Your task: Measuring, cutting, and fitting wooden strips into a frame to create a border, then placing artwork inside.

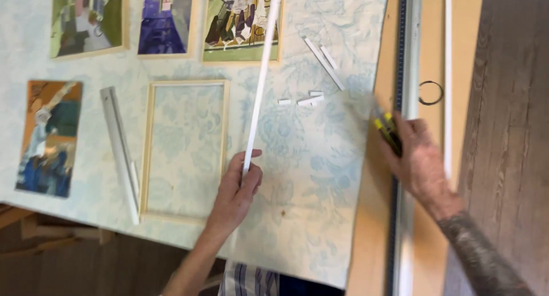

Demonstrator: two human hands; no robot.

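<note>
My left hand (237,184) grips a long thin white strip (262,78) that runs from my fingers up across the patterned tablecloth (309,176) to the top edge. Just left of that hand lies an empty light wooden frame (147,153). My right hand (420,159) holds a blurred yellow and black tool (388,130) and rests over a long metal ruler (409,56) on a brown board (372,227). Short white strip offcuts (311,98) lie between the two hands, further up the table.
Three framed pictures (166,18) line the top of the table and an unframed picture (50,137) lies at the left. A grey metal bar (119,150) lies left of the empty frame. A dark ring (430,93) and a white strip (448,73) lie on the board. Wooden floor shows at right.
</note>
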